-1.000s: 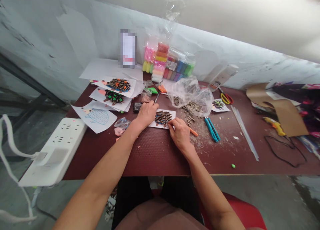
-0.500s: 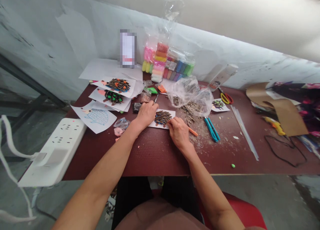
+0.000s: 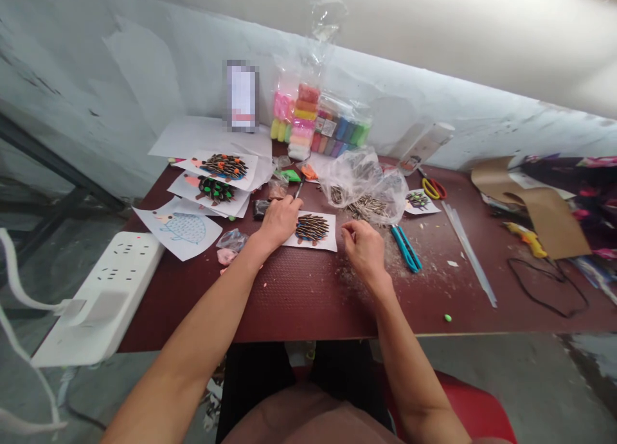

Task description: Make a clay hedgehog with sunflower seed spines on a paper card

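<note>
A white card [image 3: 328,243] lies on the table, bearing a hedgehog [image 3: 312,229] made of dark brown spikes with bits of blue beneath. My left hand [image 3: 282,220] is closed over the card's left side and holds it against the table; the hedgehog's head end is hidden under it. Just right of the card, apart from it, is my right hand [image 3: 364,246], with thumb and forefinger pinched together. Whatever may be between these fingertips is too small to make out. Behind the hands, a heap of thin brown spikes [image 3: 366,206] spills from a clear plastic bag [image 3: 359,174].
A teal cutter [image 3: 406,248] and scissors [image 3: 434,187] lie to the right, with clear glue sticks [image 3: 468,254] and a yellow glue gun [image 3: 530,239]. Finished hedgehog pictures [image 3: 224,166], a blue hedgehog drawing [image 3: 180,227] and a power strip [image 3: 108,290] are left. Clay packs [image 3: 303,123] stand behind.
My right hand has moved off the hedgehog to the right, and now covers where the orange stick lay. The left hand stays on the card.
</note>
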Action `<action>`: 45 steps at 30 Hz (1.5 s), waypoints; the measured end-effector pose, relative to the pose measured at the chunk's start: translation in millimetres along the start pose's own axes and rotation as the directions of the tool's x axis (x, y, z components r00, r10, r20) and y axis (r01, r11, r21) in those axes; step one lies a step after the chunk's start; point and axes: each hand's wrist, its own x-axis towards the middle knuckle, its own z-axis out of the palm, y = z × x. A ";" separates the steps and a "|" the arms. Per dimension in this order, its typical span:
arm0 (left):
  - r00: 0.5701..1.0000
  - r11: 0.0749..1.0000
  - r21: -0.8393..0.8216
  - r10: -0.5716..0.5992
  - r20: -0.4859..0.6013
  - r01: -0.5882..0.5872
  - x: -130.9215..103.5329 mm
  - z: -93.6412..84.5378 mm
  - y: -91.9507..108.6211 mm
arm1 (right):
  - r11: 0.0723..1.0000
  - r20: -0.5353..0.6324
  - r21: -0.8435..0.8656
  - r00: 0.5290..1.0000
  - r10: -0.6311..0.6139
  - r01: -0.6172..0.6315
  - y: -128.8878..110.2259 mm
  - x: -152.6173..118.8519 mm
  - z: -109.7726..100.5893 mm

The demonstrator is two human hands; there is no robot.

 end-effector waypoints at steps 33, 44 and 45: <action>0.996 0.997 0.052 -0.060 -0.059 0.063 -3.8 -9.0 -5.7 | 0.977 0.006 0.190 0.995 -0.100 0.097 8.1 38.5 30.9; 0.994 0.996 0.072 -0.048 -0.095 0.055 -3.6 -9.9 -5.1 | 0.980 0.023 0.170 0.993 -0.112 0.107 8.1 36.5 32.0; 0.995 0.995 0.077 -0.049 -0.092 0.056 -3.6 -9.7 -5.6 | 0.979 0.023 0.171 0.993 -0.116 0.110 7.8 36.5 32.4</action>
